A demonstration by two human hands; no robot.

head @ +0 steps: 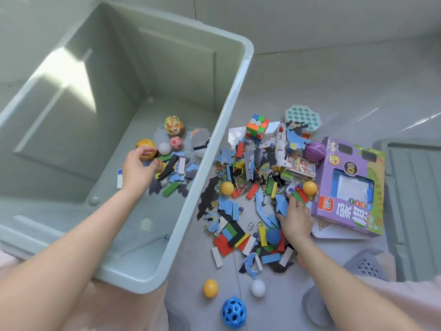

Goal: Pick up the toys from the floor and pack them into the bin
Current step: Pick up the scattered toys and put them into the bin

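Left hand (138, 168) in bin (238, 96), grip curled, contents unclear. Right hand (294, 218) grip pinches blue foam piece (281, 206) on floor: light, floppy; hold by edge.

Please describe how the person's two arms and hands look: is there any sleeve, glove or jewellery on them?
Both forearms are bare, with no sleeves and no gloves. The right hand wears a thin ring on one finger. The left hand shows no ring or watch, and its nails look short and unpainted. Pale pink fabric shows at the lower corners.
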